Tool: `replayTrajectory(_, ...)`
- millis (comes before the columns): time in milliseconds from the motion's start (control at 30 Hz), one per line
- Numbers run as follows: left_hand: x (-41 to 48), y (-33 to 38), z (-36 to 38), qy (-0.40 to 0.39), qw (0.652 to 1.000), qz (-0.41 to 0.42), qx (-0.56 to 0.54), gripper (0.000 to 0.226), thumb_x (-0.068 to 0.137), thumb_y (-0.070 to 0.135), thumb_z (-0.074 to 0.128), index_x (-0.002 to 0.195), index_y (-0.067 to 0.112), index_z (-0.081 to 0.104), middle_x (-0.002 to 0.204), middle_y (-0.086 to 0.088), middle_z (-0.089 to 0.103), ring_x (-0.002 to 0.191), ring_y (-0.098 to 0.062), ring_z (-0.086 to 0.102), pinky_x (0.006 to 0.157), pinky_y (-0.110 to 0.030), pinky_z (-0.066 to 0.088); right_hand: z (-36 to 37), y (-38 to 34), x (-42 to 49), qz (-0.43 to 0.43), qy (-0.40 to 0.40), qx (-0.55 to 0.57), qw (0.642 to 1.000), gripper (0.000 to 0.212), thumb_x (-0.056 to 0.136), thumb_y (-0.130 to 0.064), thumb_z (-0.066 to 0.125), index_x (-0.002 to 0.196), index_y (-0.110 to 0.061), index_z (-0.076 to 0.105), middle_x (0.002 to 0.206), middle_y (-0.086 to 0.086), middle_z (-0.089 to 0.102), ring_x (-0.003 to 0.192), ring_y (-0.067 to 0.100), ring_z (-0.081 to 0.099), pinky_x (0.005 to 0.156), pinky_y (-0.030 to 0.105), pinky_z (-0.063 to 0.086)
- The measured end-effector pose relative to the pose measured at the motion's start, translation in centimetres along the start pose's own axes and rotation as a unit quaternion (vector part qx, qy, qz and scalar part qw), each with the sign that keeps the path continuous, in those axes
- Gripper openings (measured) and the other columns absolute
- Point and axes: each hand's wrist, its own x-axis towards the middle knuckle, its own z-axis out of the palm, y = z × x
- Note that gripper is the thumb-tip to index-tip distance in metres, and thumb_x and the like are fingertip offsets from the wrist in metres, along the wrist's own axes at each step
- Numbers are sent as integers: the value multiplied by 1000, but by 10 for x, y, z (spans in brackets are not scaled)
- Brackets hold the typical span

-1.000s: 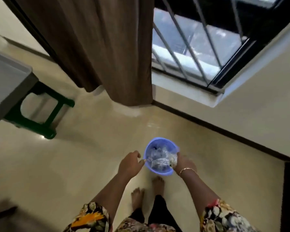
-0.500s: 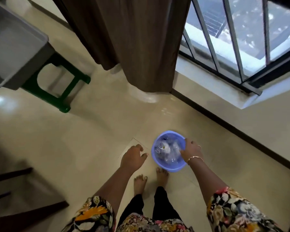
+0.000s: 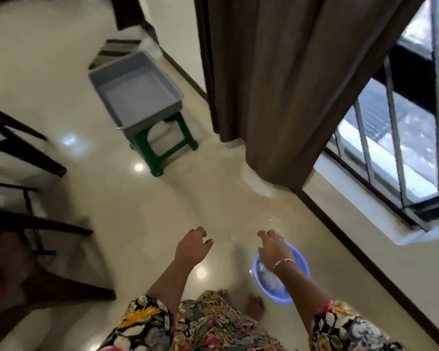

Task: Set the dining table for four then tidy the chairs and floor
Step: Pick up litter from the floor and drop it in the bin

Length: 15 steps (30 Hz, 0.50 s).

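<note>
Bowl (image 3: 279, 297) shifted right beneath right hand (image 3: 273, 250), grip unclear; left hand (image 3: 192, 247) loose, empty. Bowl to be kept level.

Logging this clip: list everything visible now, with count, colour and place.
bowl: one, lilac-blue, low at bottom right
crumpled pieces: several, clear, inside the bowl
tray: one, grey, atop the stool
stool: one, green, centre, beside the curtain
curtain: one, brown, top centre
window: one, dark-framed, barred, right
chairs: at least two, dark wood, left edge
floor: one, cream, throughout
bracelet: one, gold, right wrist
left hand: one, empty, left of the bowl
right hand: one, over the bowl's rim, grip unclear
feet: two, bare, bottom centre
</note>
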Motion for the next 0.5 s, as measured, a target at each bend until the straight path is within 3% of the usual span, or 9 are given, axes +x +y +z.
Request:
replayTrajectory(233, -8, -70, -71, 99, 987, -67, -111, 38, 94, 35, 51, 122, 9, 52, 119, -9, 60, 114, -22, 54, 87, -26, 40, -37, -138, 32, -172, 17, -125, 977, 41, 93, -20, 43, 133, -18, 37, 131, 7, 41, 120, 27, 43, 96, 35, 42)
replayTrajectory(500, 17, -203, -178, 198, 938, -162, -233, 38, 93, 35, 53, 119, 9, 54, 118, -11, 61, 111, -25, 56, 86, -28, 41, -42, -331, 87, -297, 10, -198, 934, 40, 94, -19, 42, 134, -20, 38, 134, 2, 41, 121, 23, 43, 94, 32, 43)
